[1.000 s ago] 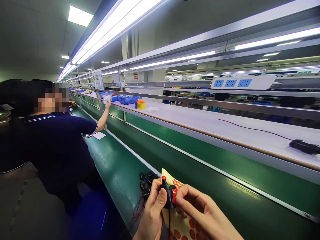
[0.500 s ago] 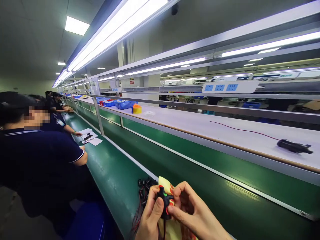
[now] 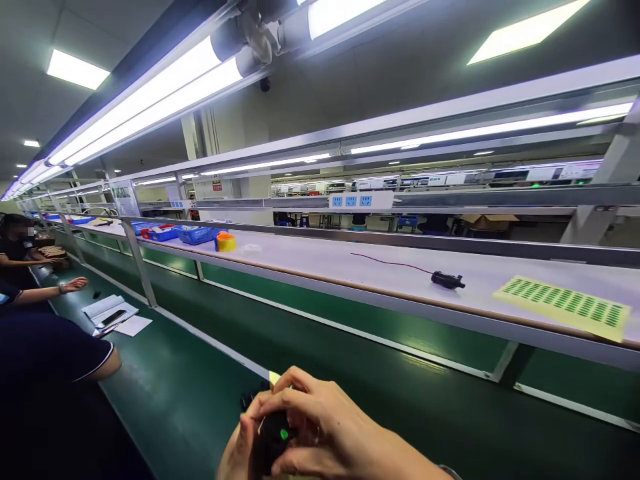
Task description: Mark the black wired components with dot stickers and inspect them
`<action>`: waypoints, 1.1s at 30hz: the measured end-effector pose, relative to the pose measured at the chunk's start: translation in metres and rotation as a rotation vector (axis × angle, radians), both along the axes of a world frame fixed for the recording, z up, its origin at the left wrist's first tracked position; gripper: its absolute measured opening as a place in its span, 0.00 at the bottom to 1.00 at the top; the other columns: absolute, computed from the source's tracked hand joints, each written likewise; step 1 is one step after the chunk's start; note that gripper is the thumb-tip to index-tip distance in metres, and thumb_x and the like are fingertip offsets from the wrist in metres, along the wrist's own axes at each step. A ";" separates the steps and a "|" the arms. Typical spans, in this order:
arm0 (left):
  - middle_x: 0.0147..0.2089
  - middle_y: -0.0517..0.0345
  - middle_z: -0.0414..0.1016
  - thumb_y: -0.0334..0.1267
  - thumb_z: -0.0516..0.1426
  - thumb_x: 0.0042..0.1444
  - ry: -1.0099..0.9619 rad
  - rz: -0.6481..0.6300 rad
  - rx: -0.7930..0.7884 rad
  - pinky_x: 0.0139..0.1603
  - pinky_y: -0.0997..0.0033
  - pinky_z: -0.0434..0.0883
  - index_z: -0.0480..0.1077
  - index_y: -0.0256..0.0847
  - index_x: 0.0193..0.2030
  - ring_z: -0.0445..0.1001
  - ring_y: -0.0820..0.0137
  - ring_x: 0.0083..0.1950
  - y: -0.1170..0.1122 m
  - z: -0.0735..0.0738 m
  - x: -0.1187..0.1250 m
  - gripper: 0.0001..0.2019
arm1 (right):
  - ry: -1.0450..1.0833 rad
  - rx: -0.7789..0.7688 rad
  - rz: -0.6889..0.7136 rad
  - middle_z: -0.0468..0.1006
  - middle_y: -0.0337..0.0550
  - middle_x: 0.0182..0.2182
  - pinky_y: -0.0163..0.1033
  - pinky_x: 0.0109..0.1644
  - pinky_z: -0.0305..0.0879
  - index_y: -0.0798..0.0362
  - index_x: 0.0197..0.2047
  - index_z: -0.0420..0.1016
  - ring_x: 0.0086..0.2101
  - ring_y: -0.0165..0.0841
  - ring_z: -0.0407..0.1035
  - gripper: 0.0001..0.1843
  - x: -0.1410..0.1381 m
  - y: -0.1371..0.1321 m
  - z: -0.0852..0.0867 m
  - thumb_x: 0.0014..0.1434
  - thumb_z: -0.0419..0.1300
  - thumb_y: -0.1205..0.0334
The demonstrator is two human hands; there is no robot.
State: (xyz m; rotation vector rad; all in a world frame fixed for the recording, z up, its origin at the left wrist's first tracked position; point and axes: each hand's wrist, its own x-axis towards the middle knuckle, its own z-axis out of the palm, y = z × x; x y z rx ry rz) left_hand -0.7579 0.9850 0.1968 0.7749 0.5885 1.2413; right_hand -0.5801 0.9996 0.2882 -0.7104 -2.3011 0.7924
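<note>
A black pump-like part point(image 3: 273, 437) with a small green dot on it is held between my two hands, low in the view. My left hand point(image 3: 237, 445) is closed around its left side, partly hidden behind the right. My right hand point(image 3: 330, 420) arches over the part, fingers bent against its top and right side. Behind my fingers, the corner of a yellow sticker sheet point(image 3: 273, 379) shows; most of it is hidden. Just beyond my left hand, black parts point(image 3: 247, 400) lie on the green bench point(image 3: 185, 380), largely covered by the hands.
On the white shelf point(image 3: 310, 267) lie a similar black part with a thin wire point(image 3: 447, 280), a sheet of green stickers point(image 3: 565, 303), a yellow tape roll point(image 3: 226, 241) and blue baskets point(image 3: 203, 233). A notebook point(image 3: 110, 312) is on the bench beside a co-worker's arm point(image 3: 103, 360).
The view has swung right, bringing the green sticker sheet into sight. My right hand has moved over the part, which is now turned and more covered. The co-worker sits farther left in view.
</note>
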 end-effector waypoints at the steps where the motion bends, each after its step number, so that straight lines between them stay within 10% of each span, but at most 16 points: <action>1: 0.51 0.44 0.81 0.70 0.57 0.52 -0.038 0.017 -0.048 0.61 0.50 0.69 0.77 0.42 0.48 0.74 0.48 0.59 0.004 0.007 0.000 0.33 | 0.034 -0.002 -0.010 0.76 0.37 0.45 0.29 0.39 0.70 0.43 0.49 0.77 0.36 0.28 0.73 0.20 -0.001 0.004 0.002 0.54 0.74 0.60; 5: 0.44 0.48 0.83 0.58 0.53 0.64 -0.032 0.342 -0.184 0.53 0.55 0.75 0.74 0.40 0.48 0.80 0.56 0.48 0.042 0.032 -0.016 0.23 | 0.158 0.002 -0.286 0.79 0.35 0.32 0.33 0.31 0.69 0.49 0.42 0.74 0.29 0.30 0.71 0.17 0.017 0.050 0.023 0.56 0.70 0.49; 9: 0.37 0.55 0.81 0.34 0.56 0.62 0.087 0.684 -0.153 0.38 0.72 0.76 0.73 0.37 0.42 0.80 0.69 0.36 0.087 0.041 -0.045 0.05 | 0.230 0.094 -0.753 0.80 0.46 0.36 0.42 0.38 0.71 0.53 0.46 0.68 0.33 0.36 0.74 0.24 0.094 0.126 0.053 0.61 0.58 0.39; 15: 0.36 0.57 0.82 0.24 0.62 0.51 0.183 0.564 -0.050 0.30 0.75 0.75 0.73 0.38 0.43 0.79 0.71 0.30 0.128 0.058 -0.059 0.12 | 0.028 0.287 -1.472 0.76 0.50 0.46 0.59 0.60 0.58 0.56 0.45 0.73 0.55 0.48 0.65 0.15 0.226 0.167 0.045 0.62 0.64 0.53; 26: 0.43 0.54 0.80 0.27 0.61 0.60 0.376 0.186 0.249 0.37 0.69 0.78 0.72 0.36 0.50 0.79 0.70 0.36 0.264 0.146 0.075 0.12 | -0.359 0.471 -1.616 0.74 0.47 0.51 0.55 0.57 0.64 0.54 0.48 0.75 0.54 0.45 0.66 0.16 0.265 0.166 0.001 0.64 0.64 0.52; 33: 0.53 0.51 0.76 0.40 0.60 0.64 0.703 0.247 0.358 0.48 0.57 0.78 0.72 0.38 0.53 0.78 0.64 0.48 0.342 0.153 0.144 0.13 | -0.319 0.550 -1.618 0.75 0.47 0.49 0.53 0.55 0.66 0.55 0.47 0.75 0.52 0.43 0.68 0.15 0.262 0.169 0.003 0.65 0.63 0.52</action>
